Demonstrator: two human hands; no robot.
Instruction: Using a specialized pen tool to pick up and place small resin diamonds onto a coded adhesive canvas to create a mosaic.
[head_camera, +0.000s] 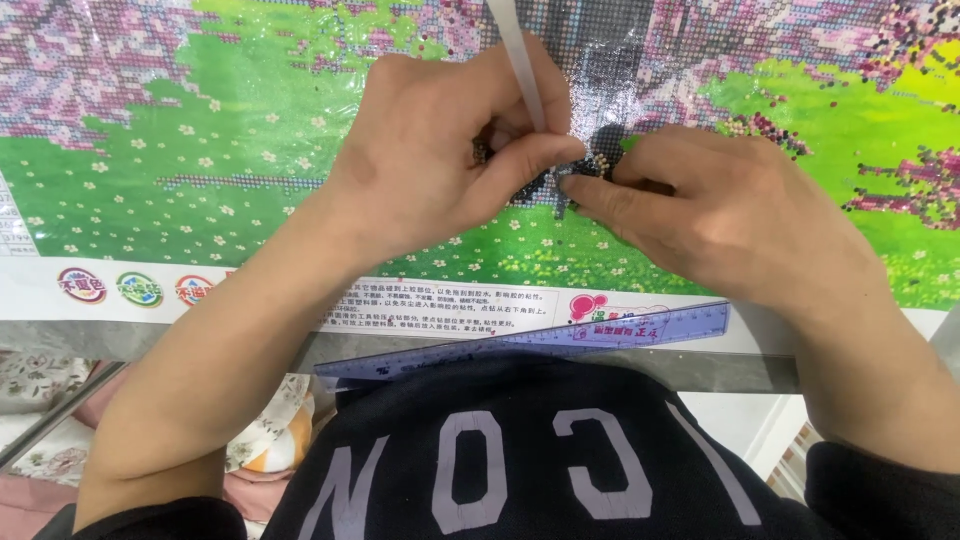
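A large diamond-painting canvas (250, 150) lies flat before me, showing green grass with small white flowers and pink blossom trees. My left hand (440, 140) grips a white applicator pen (520, 60) that leans up and away from me. Its tip rests on a dark beaded patch (590, 165) of the canvas. My right hand (720, 210) lies just right of that patch, fingers pinched together and pressing on the canvas beside the pen tip. Whether it holds anything small is hidden.
A translucent purple ruler (540, 340) lies along the near edge of the canvas, over its white printed border (120, 290). My dark shirt (520, 460) fills the bottom. Floral fabric (270, 430) shows below the table edge at left.
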